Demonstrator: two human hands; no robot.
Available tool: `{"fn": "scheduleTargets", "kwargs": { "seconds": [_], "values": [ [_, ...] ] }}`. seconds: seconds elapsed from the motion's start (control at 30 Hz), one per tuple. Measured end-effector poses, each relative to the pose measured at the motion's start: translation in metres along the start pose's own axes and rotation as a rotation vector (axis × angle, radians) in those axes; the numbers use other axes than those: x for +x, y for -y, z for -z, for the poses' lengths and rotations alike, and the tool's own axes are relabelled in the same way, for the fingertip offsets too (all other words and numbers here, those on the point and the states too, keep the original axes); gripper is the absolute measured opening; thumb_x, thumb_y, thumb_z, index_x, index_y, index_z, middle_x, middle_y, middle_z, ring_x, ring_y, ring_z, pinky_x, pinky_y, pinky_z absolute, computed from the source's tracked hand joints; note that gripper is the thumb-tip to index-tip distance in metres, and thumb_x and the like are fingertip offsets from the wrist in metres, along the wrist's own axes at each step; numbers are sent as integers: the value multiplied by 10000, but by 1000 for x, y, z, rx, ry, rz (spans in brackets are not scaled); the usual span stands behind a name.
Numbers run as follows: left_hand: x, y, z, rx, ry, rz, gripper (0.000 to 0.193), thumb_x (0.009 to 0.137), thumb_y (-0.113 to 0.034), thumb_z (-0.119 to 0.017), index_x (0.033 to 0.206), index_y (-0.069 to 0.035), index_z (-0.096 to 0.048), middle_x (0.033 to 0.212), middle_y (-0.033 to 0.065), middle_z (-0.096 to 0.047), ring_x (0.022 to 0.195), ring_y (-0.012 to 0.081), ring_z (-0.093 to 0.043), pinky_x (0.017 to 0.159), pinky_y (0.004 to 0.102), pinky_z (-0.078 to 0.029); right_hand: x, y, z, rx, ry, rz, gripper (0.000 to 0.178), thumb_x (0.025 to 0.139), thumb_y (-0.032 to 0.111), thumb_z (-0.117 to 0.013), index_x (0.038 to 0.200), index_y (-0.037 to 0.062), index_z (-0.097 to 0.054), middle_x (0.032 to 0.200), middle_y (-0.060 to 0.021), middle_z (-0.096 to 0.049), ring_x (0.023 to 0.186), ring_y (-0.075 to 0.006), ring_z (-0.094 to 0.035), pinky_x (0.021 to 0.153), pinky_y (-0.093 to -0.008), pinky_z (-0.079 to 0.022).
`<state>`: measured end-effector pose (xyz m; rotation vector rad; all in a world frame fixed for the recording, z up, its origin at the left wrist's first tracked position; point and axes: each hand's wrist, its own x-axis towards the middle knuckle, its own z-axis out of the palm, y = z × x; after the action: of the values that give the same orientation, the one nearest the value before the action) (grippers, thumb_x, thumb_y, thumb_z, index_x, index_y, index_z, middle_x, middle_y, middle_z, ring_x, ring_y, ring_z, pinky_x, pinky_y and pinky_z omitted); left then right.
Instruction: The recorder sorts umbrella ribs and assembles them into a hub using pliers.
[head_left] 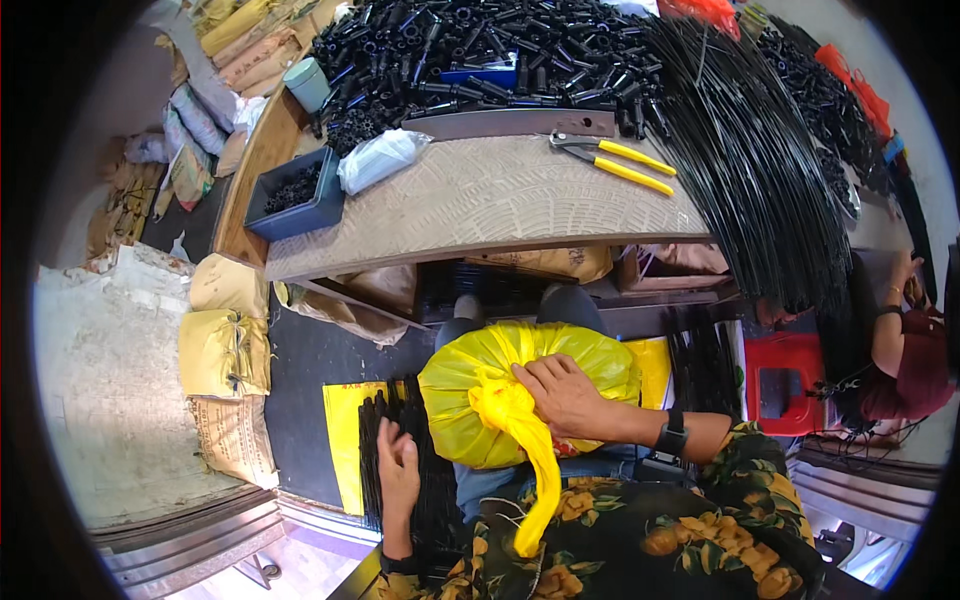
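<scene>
A full, rounded yellow plastic bag rests on my lap, its neck gathered into a knot with a long twisted tail hanging toward me. My right hand lies over the bag beside the knot, its fingers curled onto the gathered plastic. To the left of the bag, my left hand is raised with fingers apart and nothing visible in it. Just behind that hand stand several thin black strips, with a yellow sheet at their left.
Ahead is a workbench heaped with black tubular parts. Yellow-handled pincers, a blue-grey bin and long black strips lie on it. A red stool and another person's arm are at the right.
</scene>
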<state>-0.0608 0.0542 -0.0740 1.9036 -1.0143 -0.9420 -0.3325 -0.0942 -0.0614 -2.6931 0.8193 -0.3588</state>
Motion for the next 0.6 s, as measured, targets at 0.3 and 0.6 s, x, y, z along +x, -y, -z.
{"fn": "scheduleTargets", "kwargs": {
  "seconds": [0.3, 0.6],
  "values": [
    [-10, 25, -17, -63, 293, 165, 302, 911, -186, -467, 1113, 28, -535, 951, 139, -625, 897, 181, -586, 803, 271, -440, 12, -16, 4, 261, 109, -30, 374, 604, 97, -651, 961, 70, -545, 883, -103, -550, 873, -279, -551, 754, -389, -407],
    [-2, 27, -8, 112, 281, 219, 350, 846, -226, -572, 1094, 21, -553, 953, 177, -628, 851, 242, -627, 762, 299, -469, 7, -61, 65, 260, -299, -146, 281, 575, 198, -680, 809, 59, -614, 716, -85, -571, 660, -262, -575, 578, -338, -431]
  ]
}}
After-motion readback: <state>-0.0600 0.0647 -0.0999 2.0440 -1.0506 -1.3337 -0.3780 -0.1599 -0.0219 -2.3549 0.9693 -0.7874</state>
